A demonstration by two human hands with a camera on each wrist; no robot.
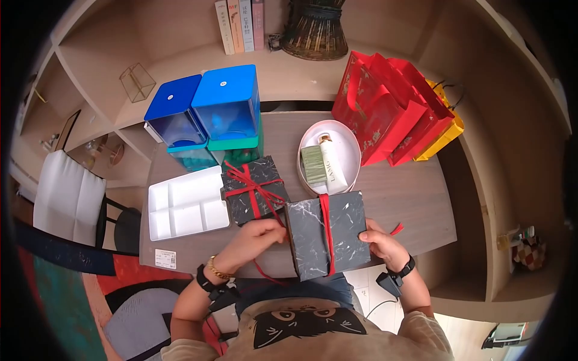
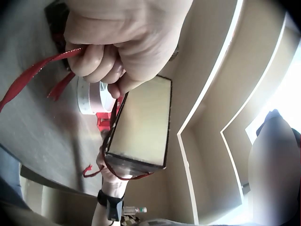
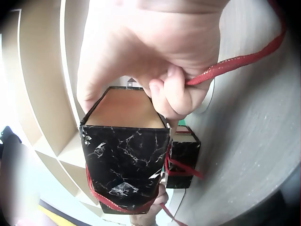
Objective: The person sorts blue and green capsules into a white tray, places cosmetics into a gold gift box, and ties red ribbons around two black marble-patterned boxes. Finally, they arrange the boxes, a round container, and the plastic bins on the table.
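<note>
A black marble-patterned gift box [image 1: 346, 231] is held up tilted near the table's front edge. A red ribbon [image 1: 327, 225] runs round its middle. My left hand [image 1: 259, 236], at the box's left side, has fingers curled round one length of the ribbon, whose tail [image 2: 28, 80] trails out in the left wrist view. My right hand [image 1: 385, 245] grips the box's right edge, thumb on its face. In the right wrist view its lower fingers [image 3: 174, 96] curl over the other ribbon end [image 3: 240, 61]. Beside the left hand lies a second marbled box [image 1: 241, 207] tied with a red bow.
A white compartment tray [image 1: 174, 224] lies on the left, with blue-lidded boxes [image 1: 226, 87] stacked behind it. An oval box [image 1: 351, 150] holding a white tube [image 1: 333, 162] and a green box [image 1: 313, 163] stands beyond the hands. Red gift bags [image 1: 376, 114] stand at back right.
</note>
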